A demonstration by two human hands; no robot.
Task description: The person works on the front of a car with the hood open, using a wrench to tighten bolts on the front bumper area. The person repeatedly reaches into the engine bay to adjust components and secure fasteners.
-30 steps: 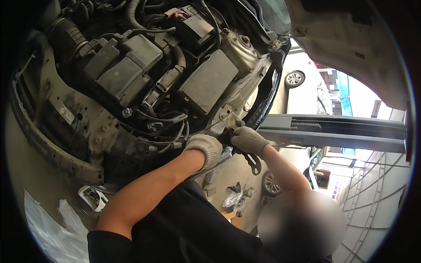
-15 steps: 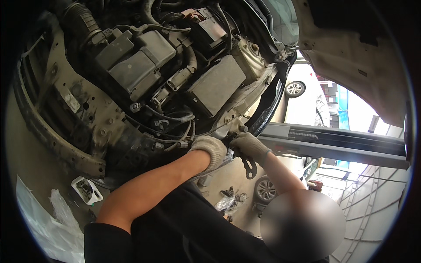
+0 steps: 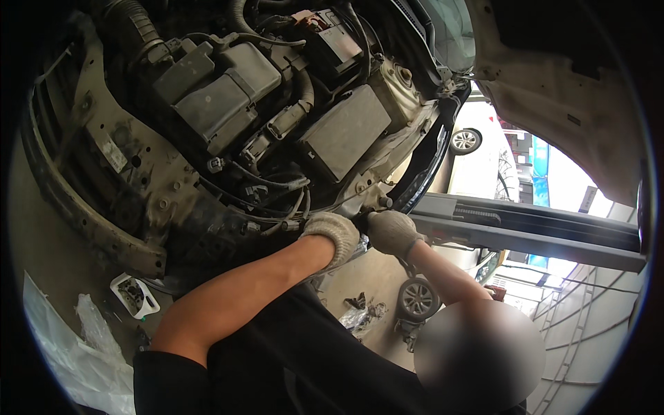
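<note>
My left hand and right hand blocking my view, can't tell either grip, metal car corner at twelve o'clock, box beyond, grey post at three, wheel at five

My right hand has turned since a moment ago, and the dark slotted piece that hung below it has gone from sight.

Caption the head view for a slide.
Gloved left hand and right hand at the edge of an open engine bay.
</note>
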